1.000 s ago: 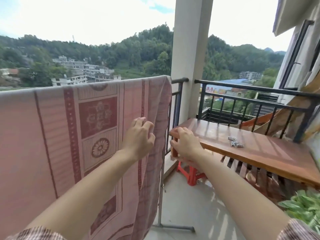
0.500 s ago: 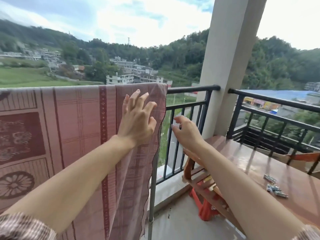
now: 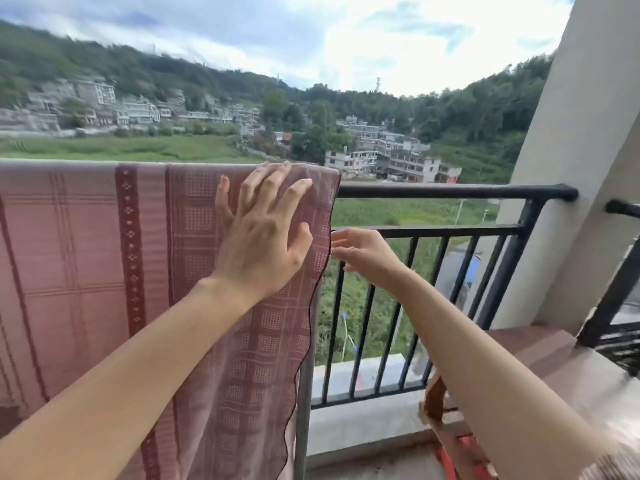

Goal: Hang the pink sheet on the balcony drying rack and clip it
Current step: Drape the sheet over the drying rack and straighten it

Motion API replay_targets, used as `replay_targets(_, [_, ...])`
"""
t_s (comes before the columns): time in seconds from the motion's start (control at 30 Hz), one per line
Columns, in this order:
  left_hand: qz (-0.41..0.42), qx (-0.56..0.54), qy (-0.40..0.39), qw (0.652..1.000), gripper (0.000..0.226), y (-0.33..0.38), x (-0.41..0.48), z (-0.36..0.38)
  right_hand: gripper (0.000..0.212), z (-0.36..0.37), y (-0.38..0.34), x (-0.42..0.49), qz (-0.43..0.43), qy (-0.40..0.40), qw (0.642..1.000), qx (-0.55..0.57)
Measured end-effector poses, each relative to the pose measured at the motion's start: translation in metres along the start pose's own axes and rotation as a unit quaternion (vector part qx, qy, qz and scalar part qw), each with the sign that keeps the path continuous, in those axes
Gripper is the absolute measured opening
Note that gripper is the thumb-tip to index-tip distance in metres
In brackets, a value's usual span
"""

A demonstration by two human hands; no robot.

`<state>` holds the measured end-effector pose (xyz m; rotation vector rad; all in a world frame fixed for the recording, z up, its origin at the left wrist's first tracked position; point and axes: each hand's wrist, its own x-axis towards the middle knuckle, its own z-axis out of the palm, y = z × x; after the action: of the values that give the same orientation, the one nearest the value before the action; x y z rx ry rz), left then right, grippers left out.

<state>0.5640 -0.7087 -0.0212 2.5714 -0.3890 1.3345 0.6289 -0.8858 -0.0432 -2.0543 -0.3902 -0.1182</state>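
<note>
The pink sheet [image 3: 86, 254] is already draped over the drying rack [image 3: 305, 410] and pressed near its top corner by the flat, spread left hand [image 3: 263, 244], the right hand [image 3: 363, 256]'s hold at its edge cannot be told, and clipping is judged outstanding.

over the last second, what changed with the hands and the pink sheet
The left hand rose up the pink sheet and now presses flat with spread fingers near its top. The right hand left the wooden table and rose to the sheet's right hem; grip unclear. The sheet stayed draped, no clip visible.
</note>
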Motion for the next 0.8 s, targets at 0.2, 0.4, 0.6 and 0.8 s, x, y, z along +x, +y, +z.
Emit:
replay_targets(0.2, [-0.061, 0.027, 0.005, 0.998, 0.072, 0.018, -0.029, 0.019, 0.048, 0.002, 0.015, 0.032, 0.003, -0.140, 0.970, 0.200])
replay_targets(0.4, [-0.238, 0.060, 0.085, 0.966, 0.084, 0.074, -0.047, 0.061, 0.042, -0.003, 0.027, 0.061, -0.015, -0.310, 0.906, 0.288])
replay_targets(0.6, [-0.352, 0.060, 0.149, 0.922, 0.042, 0.095, -0.036, 0.083, 0.025, 0.004, 0.029, 0.066, -0.029, -0.362, 0.881, 0.303])
replay_targets(0.8, [-0.502, 0.154, -0.076, 0.848, 0.048, 0.107, -0.034, 0.078, 0.029, 0.010, 0.042, 0.063, -0.046, -0.353, 0.887, 0.294])
